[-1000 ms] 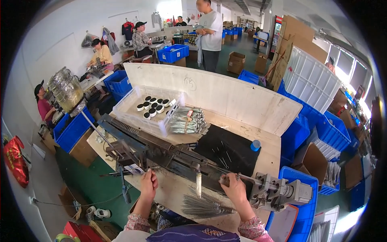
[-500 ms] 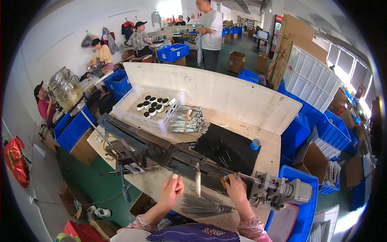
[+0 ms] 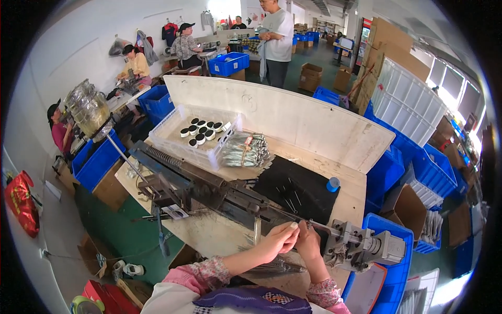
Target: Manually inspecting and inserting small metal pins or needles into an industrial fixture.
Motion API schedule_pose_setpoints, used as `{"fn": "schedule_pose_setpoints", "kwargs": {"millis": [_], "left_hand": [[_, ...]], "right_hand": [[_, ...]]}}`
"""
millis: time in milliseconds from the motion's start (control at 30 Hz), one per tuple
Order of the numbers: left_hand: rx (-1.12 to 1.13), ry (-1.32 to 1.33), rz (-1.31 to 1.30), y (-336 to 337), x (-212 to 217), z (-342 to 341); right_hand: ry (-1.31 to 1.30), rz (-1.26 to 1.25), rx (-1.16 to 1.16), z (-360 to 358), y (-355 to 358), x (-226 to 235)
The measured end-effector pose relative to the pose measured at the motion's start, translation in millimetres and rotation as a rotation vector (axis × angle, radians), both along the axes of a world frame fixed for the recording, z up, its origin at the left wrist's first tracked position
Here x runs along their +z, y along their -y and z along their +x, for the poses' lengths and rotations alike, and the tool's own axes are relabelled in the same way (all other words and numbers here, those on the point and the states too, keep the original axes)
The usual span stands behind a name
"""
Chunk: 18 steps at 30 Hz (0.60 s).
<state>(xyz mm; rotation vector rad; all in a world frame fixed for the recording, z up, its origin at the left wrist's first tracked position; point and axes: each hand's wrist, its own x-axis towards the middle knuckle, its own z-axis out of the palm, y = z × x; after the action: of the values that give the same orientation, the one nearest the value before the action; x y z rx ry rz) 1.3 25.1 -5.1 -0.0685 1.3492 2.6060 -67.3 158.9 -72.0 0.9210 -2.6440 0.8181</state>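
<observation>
My left hand [image 3: 277, 242] reaches across to the right and meets my right hand [image 3: 308, 243] at the right part of the long metal bench machine [image 3: 217, 188]. Both hands are closed, fingertips pinched together beside a thin rod. Whatever they hold between them is too small and covered to make out. Just left of my left hand stands the machine's upright metal handle [image 3: 257, 229]. Under my wrists lies a loose bunch of thin metal wires [image 3: 277, 268], partly hidden by my left forearm. A clamp and motor unit [image 3: 384, 247] sits right of my right hand.
A black mat [image 3: 321, 196] behind the machine bears several thin metal pieces and a blue-topped round container [image 3: 333, 184]. Further left are a tied bundle of metal rods [image 3: 246, 150] and a clear plastic crate [image 3: 175, 119]. A white board [image 3: 293, 115] edges the table; co-workers are beyond.
My left hand has moved right, past the upright handle, to join my right hand. My right hand has stayed near the same spot; a yellowish piece seen by it before is now hidden.
</observation>
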Motion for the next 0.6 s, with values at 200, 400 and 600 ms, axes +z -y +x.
{"fn": "schedule_pose_setpoints", "kwargs": {"millis": [200, 400, 600], "left_hand": [[0.009, 0.057, 0.06, -14.0, -11.6, -18.2], [0.07, 0.025, 0.057, -11.1, -20.3, -14.7], [0.024, 0.028, 0.05, -22.1, -27.0, -22.4]], "right_hand": [[-0.001, -0.069, 0.02, -5.3, -6.4, -10.9], [0.085, -0.149, 0.077, -15.8, -8.8, -56.2], [0.374, -0.457, -0.004, 16.1, 4.3, 25.8]]}}
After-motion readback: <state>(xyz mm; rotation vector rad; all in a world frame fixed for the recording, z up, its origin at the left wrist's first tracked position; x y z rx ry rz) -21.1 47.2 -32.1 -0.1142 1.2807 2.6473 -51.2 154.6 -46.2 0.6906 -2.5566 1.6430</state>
